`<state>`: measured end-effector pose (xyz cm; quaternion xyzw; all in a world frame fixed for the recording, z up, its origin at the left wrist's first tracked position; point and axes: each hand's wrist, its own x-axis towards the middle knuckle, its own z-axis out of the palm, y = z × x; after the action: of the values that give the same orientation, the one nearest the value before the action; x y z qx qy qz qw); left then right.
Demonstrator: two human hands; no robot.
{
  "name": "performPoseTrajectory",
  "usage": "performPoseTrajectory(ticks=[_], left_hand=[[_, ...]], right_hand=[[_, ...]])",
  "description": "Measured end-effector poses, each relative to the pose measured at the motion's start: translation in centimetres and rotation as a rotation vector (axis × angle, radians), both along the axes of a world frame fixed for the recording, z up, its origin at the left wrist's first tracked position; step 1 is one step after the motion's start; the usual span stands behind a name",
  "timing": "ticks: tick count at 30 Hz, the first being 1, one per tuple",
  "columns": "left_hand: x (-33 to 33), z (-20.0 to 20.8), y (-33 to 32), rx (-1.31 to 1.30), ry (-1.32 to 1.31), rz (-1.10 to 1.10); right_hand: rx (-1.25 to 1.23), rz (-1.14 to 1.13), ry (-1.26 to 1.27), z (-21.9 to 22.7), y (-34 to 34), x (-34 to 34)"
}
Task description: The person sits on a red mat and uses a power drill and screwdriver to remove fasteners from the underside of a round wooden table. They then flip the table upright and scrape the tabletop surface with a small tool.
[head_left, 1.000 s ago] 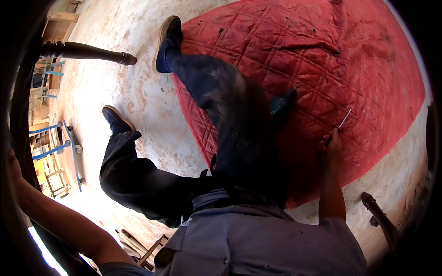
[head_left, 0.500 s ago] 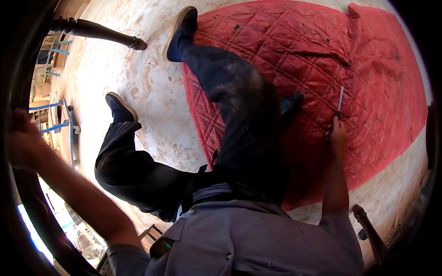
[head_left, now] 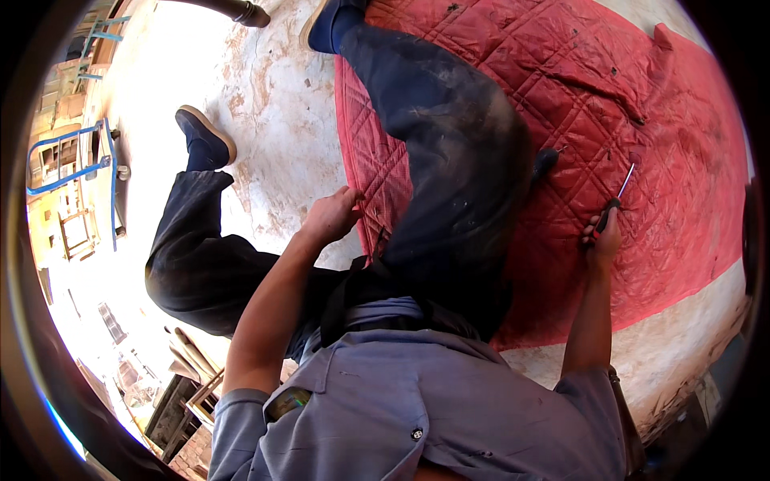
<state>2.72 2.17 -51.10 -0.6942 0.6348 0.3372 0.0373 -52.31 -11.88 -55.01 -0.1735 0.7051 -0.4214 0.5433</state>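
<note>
My right hand (head_left: 603, 237) is closed around the handle of a screwdriver (head_left: 613, 207), black and red, its thin metal shaft pointing away over a red quilted sheet (head_left: 682, 200). Loosely bent, my left hand (head_left: 331, 216) hangs in front of my body beside the sheet's left edge, its fingers slightly apart with nothing visible in them. Whether its fingertips touch the sheet I cannot tell. One of my legs (head_left: 449, 160) stretches across the sheet, hiding part of it. Next to that knee, a small dark object (head_left: 545, 163) lies on the red cloth, partly covered.
A dark turned wooden leg (head_left: 241, 11) shows at the top left. Farther left stands a blue metal frame (head_left: 104, 164), with wooden furniture beyond it. Pale stained floor (head_left: 273, 104) surrounds the sheet. Behind my right arm is a dark wooden post (head_left: 630, 417).
My left hand has left the dark curved piece at the far left and come in toward my lap. The screwdriver, still in my right hand, now tilts more to the right.
</note>
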Motion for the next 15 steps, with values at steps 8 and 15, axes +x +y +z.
performPoseTrajectory(ticks=[8,15], left_hand=[[-4.2,-1.8,-0.7,0.154,0.089,0.251],[-4.0,-1.9,0.4,-0.058,0.016,0.335]], right_hand=[[0.023,-0.019,-0.012,0.3,-0.4,0.3],[-0.017,0.05,0.037,1.0,-0.4,0.9]])
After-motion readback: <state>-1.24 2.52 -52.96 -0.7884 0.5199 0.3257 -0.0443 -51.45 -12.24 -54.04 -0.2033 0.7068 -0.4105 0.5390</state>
